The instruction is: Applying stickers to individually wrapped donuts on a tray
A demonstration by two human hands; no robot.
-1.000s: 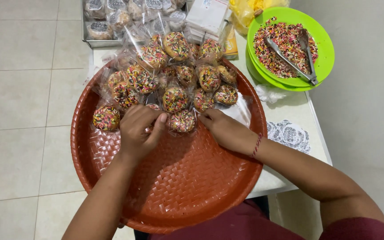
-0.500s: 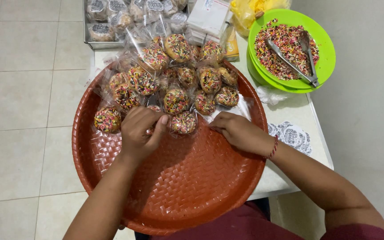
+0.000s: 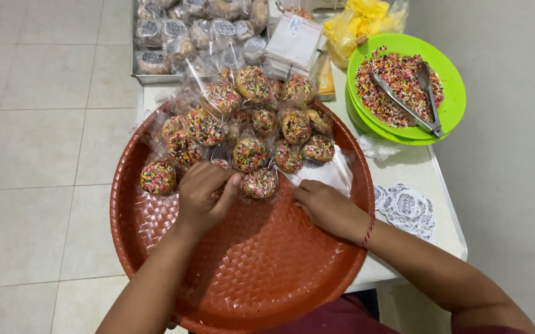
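a big round red woven tray (image 3: 261,272) sits on the white counter (image 3: 422,179), its far half piled with sprinkle-covered doughnuts in clear plastic wrap. the left hand (image 3: 202,198) is curled at the near edge of the pile, fingers (image 3: 230,185) bent around a wrapped doughnut (image 3: 221,166) that is mostly hidden under the hand, so only a little of it shows. just right of it lies another wrapped doughnut (image 3: 259,183), touching the thumb side. the right hand (image 3: 326,207) lies low on the tray, fingers closed and pinching the edge of an empty clear plastic bag (image 3: 329,173) that lies flat beside the pile. a lone doughnut (image 3: 158,177) sits at the left of the tray, a bit apart from the rest. on the counter to the right is a green plate (image 3: 450,93) of coloured sprinkles with metal tongs (image 3: 403,105) lying in it. behind the tray is a metal tray of wrapped dark-topped doughnuts (image 3: 181,37).
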